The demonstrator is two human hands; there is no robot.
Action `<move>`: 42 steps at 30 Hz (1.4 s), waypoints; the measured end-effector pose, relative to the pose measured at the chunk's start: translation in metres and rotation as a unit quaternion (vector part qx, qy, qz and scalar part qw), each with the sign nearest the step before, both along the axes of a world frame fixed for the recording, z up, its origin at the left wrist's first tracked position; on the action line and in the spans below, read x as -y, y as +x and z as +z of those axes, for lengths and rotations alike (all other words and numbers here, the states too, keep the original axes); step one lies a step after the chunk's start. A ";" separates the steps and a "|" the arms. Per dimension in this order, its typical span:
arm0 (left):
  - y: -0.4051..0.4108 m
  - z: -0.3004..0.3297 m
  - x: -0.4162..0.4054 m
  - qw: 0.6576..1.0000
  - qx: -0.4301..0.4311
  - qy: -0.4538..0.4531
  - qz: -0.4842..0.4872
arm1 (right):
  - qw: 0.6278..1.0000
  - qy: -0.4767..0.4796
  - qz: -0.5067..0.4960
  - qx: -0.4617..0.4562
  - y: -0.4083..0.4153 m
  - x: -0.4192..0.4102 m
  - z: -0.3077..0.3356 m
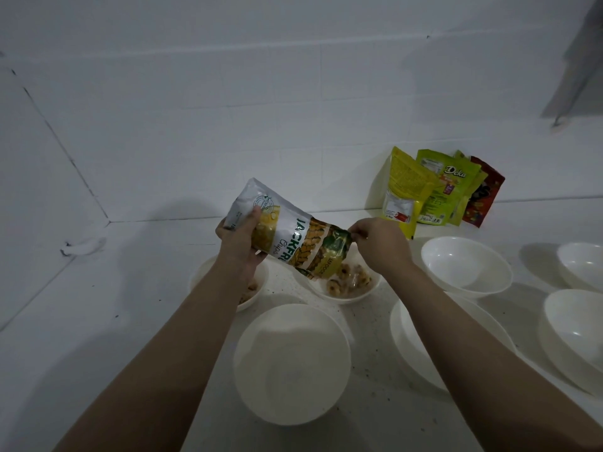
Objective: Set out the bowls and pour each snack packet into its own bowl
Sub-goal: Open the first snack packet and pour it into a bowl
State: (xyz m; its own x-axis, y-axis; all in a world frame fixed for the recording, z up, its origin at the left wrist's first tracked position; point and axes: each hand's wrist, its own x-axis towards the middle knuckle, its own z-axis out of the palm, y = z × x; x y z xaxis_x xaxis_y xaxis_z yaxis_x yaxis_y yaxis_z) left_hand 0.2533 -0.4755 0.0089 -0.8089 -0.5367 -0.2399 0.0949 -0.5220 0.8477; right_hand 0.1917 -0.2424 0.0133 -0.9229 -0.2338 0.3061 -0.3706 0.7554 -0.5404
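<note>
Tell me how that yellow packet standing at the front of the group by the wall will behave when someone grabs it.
The yellow packet looks like thin creased foil, so it will probably crumple rather than stay stiff. It seems light for its size. It leans against the green packet behind, so pulling it away may let the others slump.

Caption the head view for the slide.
Left hand tilts jackfruit chips packet, right hand pinching its mouth, over a bowl.

Tilted packet above chip-filled bowl
</note>
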 end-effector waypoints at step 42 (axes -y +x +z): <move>0.014 0.016 0.005 0.996 -0.037 -0.054 -0.053 | 1.000 0.006 -0.002 0.011 -0.012 -0.004 -0.001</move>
State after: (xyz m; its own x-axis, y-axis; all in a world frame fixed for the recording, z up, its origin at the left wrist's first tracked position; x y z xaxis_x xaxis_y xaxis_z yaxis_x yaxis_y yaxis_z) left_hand 0.2677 -0.4801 0.0247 -0.8757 -0.4668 -0.1234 0.1083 -0.4390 0.8920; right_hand 0.1801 -0.2388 0.0118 -0.9300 -0.2339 0.2835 -0.3562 0.7636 -0.5385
